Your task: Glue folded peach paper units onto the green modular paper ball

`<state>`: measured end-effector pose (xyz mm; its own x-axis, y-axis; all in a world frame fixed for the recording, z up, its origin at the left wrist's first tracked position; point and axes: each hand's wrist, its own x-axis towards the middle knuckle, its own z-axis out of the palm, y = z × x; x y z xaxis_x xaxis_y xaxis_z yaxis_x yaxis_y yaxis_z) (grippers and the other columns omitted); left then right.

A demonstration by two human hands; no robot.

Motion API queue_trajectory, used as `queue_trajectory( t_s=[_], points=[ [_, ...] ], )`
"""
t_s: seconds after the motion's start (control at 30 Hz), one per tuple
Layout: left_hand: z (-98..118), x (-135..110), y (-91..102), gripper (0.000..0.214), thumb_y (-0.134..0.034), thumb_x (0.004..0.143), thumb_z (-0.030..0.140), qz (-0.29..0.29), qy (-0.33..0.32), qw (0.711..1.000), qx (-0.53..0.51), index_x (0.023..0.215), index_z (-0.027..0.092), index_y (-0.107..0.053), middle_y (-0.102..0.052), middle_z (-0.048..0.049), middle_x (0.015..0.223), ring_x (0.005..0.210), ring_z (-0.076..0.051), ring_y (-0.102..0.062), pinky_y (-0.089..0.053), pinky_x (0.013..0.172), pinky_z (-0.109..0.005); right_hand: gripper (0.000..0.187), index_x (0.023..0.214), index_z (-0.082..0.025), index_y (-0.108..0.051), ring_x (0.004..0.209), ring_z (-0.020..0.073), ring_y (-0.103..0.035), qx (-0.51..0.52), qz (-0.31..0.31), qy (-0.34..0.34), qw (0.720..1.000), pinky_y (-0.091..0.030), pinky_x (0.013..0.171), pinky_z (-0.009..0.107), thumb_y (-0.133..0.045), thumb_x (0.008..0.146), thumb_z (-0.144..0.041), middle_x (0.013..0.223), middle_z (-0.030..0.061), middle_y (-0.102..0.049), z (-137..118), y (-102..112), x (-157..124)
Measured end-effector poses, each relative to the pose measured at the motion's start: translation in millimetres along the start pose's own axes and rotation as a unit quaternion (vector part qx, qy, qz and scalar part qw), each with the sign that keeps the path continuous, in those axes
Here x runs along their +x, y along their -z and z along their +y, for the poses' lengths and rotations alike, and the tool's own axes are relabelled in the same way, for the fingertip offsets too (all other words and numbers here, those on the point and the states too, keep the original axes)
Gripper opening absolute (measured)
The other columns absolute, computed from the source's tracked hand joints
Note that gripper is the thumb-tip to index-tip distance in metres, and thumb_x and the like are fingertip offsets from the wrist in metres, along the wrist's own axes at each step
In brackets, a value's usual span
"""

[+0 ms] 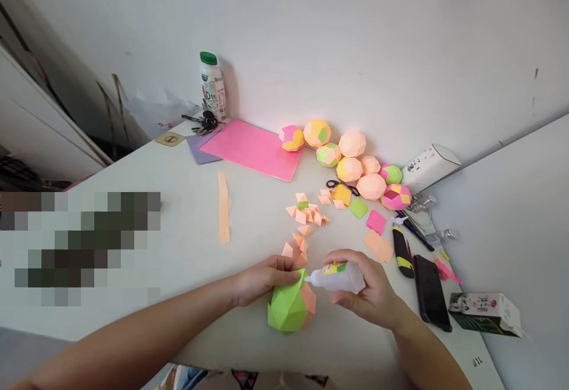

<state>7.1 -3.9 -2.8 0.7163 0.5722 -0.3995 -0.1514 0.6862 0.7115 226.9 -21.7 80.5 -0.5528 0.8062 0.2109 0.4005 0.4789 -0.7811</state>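
Observation:
My left hand (262,277) grips the top of a partly built green and peach paper ball (288,307) near the front of the white table (178,218). My right hand (368,289) is wrapped round a small white glue bottle (336,277), its nozzle pointing left and touching the ball's upper edge. Several small folded peach paper pieces (306,215) lie just beyond my hands.
Finished paper balls (355,168) sit by the wall, with scissors (342,186), loose coloured squares, a pink sheet (253,148), a peach strip (223,206), a bottle (212,85) and keys (202,122). A phone (431,292), highlighter (402,251), pens and cartons (482,313) lie at right.

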Motion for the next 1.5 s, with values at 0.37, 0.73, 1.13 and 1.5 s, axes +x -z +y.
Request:
queue_trajectory(
  t_s=[0.37,0.73,1.13,1.5],
  points=[
    [3.8,0.0,-2.7,0.023,-0.074,0.065,0.035,0.034,0.011,0.999,0.004,0.066,0.014,-0.063,-0.055,0.0011,0.06,0.057,-0.012,-0.045,-0.031,0.058,-0.025,0.044,0.116,-0.023,-0.048,0.088,0.0188,-0.065,-0.04,0.024,0.042,0.998,-0.052,0.072,0.025,-0.058,0.082,-0.049,0.1,0.0078,-0.067,-1.4,-2.3,0.8],
    [3.0,0.6,-1.8,0.023,-0.074,0.065,0.035,0.017,0.004,1.0,0.003,0.068,0.014,-0.064,-0.058,0.0005,0.063,0.059,-0.013,-0.047,-0.032,0.059,-0.025,0.043,0.118,-0.023,-0.047,0.09,0.0189,-0.065,-0.042,0.014,0.045,0.998,-0.052,0.074,0.026,-0.058,0.083,-0.046,0.101,0.0078,-0.067,-1.2,-3.6,2.1],
    [0.2,0.9,0.3,0.021,-0.074,0.064,0.032,0.022,-0.001,1.0,-0.003,0.069,0.015,-0.064,-0.059,0.0005,0.064,0.06,-0.013,-0.048,-0.032,0.061,-0.026,0.044,0.119,-0.022,-0.046,0.087,0.0188,-0.065,-0.05,0.008,0.052,0.997,-0.053,0.071,0.027,-0.056,0.084,-0.046,0.102,0.0091,-0.065,0.5,-3.9,0.5],
    [1.9,0.8,-1.7,0.02,-0.073,0.066,0.031,0.025,0.003,1.0,-0.017,0.073,0.014,-0.066,-0.064,-0.0016,0.07,0.065,-0.015,-0.053,-0.036,0.064,-0.026,0.046,0.123,-0.025,-0.044,0.09,0.0184,-0.065,-0.039,-0.005,0.098,0.994,-0.052,0.074,0.026,-0.058,0.084,-0.045,0.105,0.0083,-0.066,0.2,-3.7,1.2]
  ],
)
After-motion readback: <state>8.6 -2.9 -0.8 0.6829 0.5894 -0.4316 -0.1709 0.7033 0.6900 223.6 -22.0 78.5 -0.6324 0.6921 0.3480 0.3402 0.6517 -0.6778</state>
